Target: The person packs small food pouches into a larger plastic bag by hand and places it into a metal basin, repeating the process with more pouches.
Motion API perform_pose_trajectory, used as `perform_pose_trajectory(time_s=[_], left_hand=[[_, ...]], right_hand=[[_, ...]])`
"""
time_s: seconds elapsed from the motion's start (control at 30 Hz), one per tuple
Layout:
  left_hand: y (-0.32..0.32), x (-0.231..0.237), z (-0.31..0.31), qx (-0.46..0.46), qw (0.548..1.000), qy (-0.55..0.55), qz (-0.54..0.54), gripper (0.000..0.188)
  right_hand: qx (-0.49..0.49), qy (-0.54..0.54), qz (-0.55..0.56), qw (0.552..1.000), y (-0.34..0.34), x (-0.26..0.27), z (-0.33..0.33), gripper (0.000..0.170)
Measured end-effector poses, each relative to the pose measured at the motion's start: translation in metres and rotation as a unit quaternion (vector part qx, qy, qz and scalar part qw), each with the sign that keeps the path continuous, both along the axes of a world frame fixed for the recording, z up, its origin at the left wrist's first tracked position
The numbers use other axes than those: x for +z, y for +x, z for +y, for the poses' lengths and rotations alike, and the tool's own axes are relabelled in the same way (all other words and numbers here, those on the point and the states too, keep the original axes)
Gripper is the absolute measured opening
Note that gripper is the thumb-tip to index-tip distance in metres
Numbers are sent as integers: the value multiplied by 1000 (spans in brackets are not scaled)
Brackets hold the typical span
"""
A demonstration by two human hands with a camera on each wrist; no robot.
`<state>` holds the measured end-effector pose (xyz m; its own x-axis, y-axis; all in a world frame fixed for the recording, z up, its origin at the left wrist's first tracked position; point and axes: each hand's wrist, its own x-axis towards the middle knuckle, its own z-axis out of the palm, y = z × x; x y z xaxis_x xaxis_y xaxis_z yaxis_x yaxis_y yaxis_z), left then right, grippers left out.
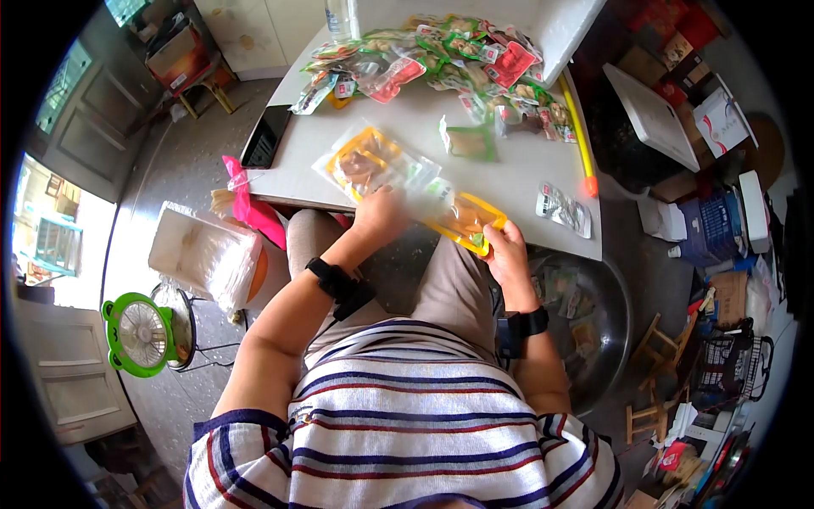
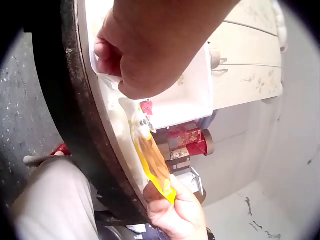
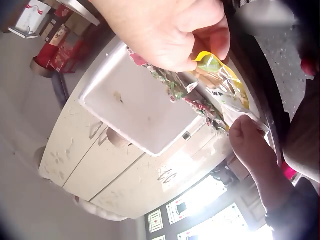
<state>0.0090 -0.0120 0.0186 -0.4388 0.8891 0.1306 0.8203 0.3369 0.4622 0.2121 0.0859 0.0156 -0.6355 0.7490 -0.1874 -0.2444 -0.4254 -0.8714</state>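
Observation:
Both hands hold a yellow-edged food packet stretched between them over the table's near edge. My right hand pinches its yellow corner, thumb on top. In the right wrist view my left hand pinches the packet's clear, whitish end; its fingers are curled in the left wrist view. Brown food shows through the packet, with a green mark near the right thumb. Just beyond the left hand, further yellow-edged packets lie on the white table. The clear end of the held packet is blurred in the head view.
A heap of green and red food packets covers the table's far side. A green-edged packet, a silver packet, a phone and a yellow stick lie nearer. Below right stands a metal basin with packets inside.

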Motion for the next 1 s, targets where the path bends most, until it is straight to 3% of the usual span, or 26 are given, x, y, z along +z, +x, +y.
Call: perform_pose_trajectory(time_s=[0.2,0.3,0.53,0.63,0.67,0.77,0.9,1.0], left_hand=[[-2,-4,-1,-46,994,96,0,14],[2,-5,0,3,997,79,0,13],[13,3,-2,-9,998,56,19,11],[18,12,-4,-21,996,83,29,9],[20,15,-5,-32,994,100,32,8],[23,14,-6,-44,993,99,43,7],[24,12,-9,-62,990,113,60,6],[24,10,-12,-62,988,109,86,7]], right_hand=[[17,-4,26,1000,-13,4,5,14],[35,-12,12,999,-17,3,9,13],[33,62,30,997,-39,-6,3,16],[38,-60,19,997,-55,13,-8,18],[48,-47,71,995,-65,17,-12,18],[76,-72,83,991,-85,-7,-7,16],[80,-5,-60,995,-99,-14,1,13],[145,10,-134,980,-91,-8,8,13]])
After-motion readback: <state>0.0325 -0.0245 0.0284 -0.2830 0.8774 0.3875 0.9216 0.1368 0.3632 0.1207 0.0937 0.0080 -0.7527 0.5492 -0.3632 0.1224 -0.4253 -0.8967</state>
